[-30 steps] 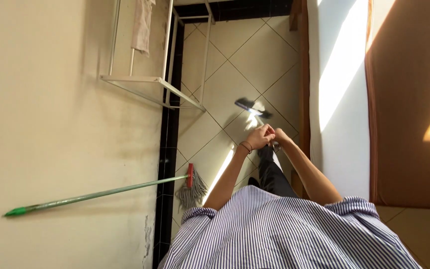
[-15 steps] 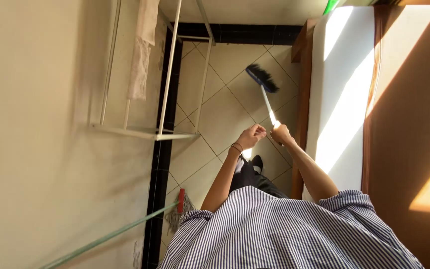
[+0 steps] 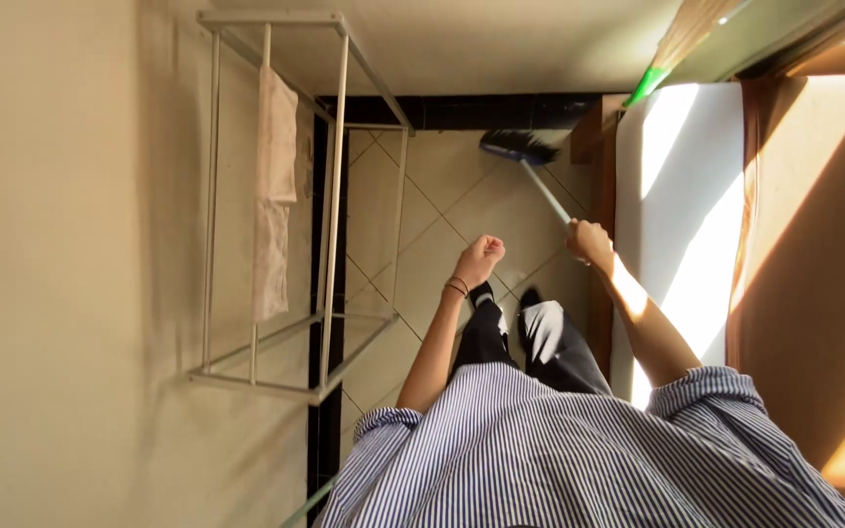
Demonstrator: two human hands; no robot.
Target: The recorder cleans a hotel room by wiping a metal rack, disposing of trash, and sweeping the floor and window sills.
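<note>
I look down along my striped shirt at a tiled floor (image 3: 413, 254). My right hand (image 3: 589, 241) grips the pale handle of a broom (image 3: 520, 149), whose dark bristle head rests on the tiles near the black skirting at the far wall. My left hand (image 3: 479, 260) is off the handle. It is curled in a fist about a hand's width to the left of the handle, with thin bands on the wrist. My dark trousers and feet (image 3: 530, 328) show below the hands.
A white metal drying rack (image 3: 330, 225) stands against the left wall with a pale cloth (image 3: 274, 196) hanging on it. A white sunlit panel (image 3: 682, 215) and a brown wooden frame (image 3: 603, 137) run along the right. A green-tipped pole (image 3: 649, 84) shows at top right.
Both hands held the broom handle before; my left hand has let go and closed into a fist. The broom head has swept farther away toward the far wall, and the view has shifted along the rack.
</note>
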